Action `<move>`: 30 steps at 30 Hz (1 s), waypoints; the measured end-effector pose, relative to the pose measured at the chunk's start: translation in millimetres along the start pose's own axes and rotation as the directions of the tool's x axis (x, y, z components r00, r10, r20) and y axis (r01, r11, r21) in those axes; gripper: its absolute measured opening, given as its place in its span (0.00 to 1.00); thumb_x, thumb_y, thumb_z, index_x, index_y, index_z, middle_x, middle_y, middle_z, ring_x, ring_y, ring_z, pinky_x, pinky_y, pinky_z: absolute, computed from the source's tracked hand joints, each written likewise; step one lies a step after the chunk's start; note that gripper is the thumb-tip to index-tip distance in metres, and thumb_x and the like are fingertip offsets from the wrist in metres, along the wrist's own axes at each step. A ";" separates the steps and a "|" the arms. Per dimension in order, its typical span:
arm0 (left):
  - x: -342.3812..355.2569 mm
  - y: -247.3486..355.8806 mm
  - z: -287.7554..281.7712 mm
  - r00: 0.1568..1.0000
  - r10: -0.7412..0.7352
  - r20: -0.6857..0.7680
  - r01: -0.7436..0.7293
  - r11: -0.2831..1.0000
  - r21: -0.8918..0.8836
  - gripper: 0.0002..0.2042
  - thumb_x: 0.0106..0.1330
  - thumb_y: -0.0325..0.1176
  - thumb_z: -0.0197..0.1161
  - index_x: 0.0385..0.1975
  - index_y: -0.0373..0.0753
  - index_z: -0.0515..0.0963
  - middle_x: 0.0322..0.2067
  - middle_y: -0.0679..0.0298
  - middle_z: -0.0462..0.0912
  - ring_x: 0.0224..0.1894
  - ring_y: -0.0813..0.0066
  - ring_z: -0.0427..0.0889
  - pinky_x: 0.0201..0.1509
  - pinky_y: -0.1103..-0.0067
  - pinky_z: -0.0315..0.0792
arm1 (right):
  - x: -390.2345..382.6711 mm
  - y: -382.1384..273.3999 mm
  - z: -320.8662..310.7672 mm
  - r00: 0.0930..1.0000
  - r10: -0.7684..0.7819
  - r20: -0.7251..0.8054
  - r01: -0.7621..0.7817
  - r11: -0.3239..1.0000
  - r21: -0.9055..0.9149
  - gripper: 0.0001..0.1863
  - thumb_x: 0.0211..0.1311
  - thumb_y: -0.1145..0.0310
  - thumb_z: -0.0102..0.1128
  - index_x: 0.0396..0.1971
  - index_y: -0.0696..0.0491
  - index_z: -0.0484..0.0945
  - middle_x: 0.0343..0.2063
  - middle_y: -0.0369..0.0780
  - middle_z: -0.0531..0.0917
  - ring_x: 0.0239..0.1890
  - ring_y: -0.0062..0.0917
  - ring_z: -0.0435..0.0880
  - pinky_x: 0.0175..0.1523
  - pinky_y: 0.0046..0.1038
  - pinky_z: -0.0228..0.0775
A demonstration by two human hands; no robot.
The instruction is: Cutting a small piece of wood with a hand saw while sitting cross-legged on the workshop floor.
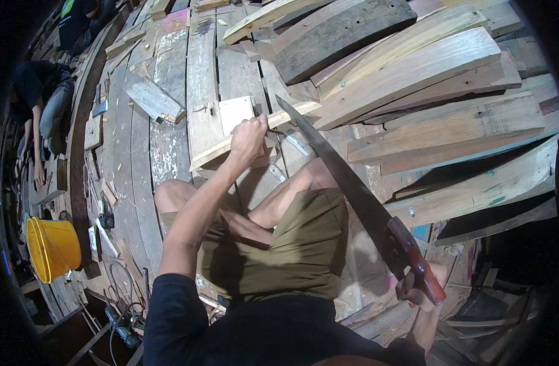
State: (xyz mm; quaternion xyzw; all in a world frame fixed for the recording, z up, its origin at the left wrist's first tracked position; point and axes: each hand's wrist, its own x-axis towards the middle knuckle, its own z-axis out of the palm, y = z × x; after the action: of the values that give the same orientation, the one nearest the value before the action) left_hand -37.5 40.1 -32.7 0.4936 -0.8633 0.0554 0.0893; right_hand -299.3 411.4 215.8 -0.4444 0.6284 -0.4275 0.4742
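Note:
My left hand has its fingers closed on a narrow pale wooden strip, which lies at a slant over a short block beside a white square piece. My right hand, at lower right, grips the red-brown wooden handle of a handsaw. The long dark blade points up and away, its tip by the right part of the strip; whether the teeth touch the wood I cannot tell. My crossed bare legs are below the strip.
Curved cut planks are stacked along the right. Weathered floor boards carry offcuts and scraps. At left are a yellow bucket and a corded power tool. Two other people work at upper left. A dark gap shows at right.

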 end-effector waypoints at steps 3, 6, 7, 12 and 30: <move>-1.0 -3.3 -5.8 1.000 0.008 0.006 -0.007 0.996 -0.086 0.07 0.58 0.25 0.60 0.36 0.34 0.73 0.28 0.51 0.84 0.32 0.56 0.87 0.31 0.67 0.82 | -2.5 1.9 -6.1 0.994 0.102 -0.047 -0.102 0.995 0.003 0.12 0.38 0.73 0.72 0.21 0.60 0.76 0.13 0.35 0.77 0.14 0.17 0.75 0.19 0.22 0.64; 3.9 -5.0 -6.1 1.000 -0.017 0.018 0.019 0.991 -0.131 0.07 0.59 0.24 0.58 0.36 0.33 0.71 0.26 0.47 0.83 0.31 0.51 0.86 0.32 0.65 0.80 | -1.6 7.3 5.7 0.974 0.173 -0.145 -0.170 0.985 0.036 0.10 0.36 0.76 0.69 0.20 0.59 0.75 0.12 0.35 0.76 0.14 0.19 0.76 0.19 0.23 0.64; 5.4 -6.5 -4.5 0.999 -0.024 0.031 0.028 0.992 -0.126 0.07 0.59 0.24 0.58 0.36 0.33 0.71 0.25 0.48 0.83 0.30 0.51 0.86 0.32 0.65 0.80 | -3.2 14.4 6.0 0.988 0.110 -0.112 -0.114 0.993 -0.033 0.11 0.34 0.76 0.69 0.19 0.59 0.75 0.12 0.35 0.76 0.14 0.19 0.75 0.20 0.23 0.65; 4.1 -9.2 -10.8 0.999 0.011 0.039 -0.009 0.999 -0.050 0.06 0.59 0.24 0.60 0.35 0.34 0.75 0.24 0.53 0.85 0.28 0.60 0.88 0.29 0.70 0.81 | 2.6 13.8 -9.9 0.978 0.174 -0.118 -0.177 0.984 -0.018 0.11 0.29 0.75 0.70 0.15 0.57 0.75 0.12 0.36 0.77 0.14 0.20 0.76 0.22 0.24 0.66; -22.5 -7.6 24.9 0.981 0.181 -0.069 -0.166 0.968 0.186 0.17 0.60 0.33 0.60 0.49 0.40 0.73 0.37 0.58 0.82 0.39 0.63 0.84 0.32 0.64 0.79 | 79.5 85.7 82.1 0.977 -0.209 -0.045 0.196 0.958 -0.208 0.08 0.64 0.70 0.55 0.34 0.60 0.77 0.15 0.37 0.74 0.16 0.20 0.73 0.23 0.26 0.63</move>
State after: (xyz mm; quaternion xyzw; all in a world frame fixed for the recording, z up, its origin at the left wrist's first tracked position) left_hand -22.2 50.6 -61.7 0.4193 -0.8901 0.1618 0.0763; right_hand -244.6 345.8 101.3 -0.5377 0.6354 -0.4222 0.3589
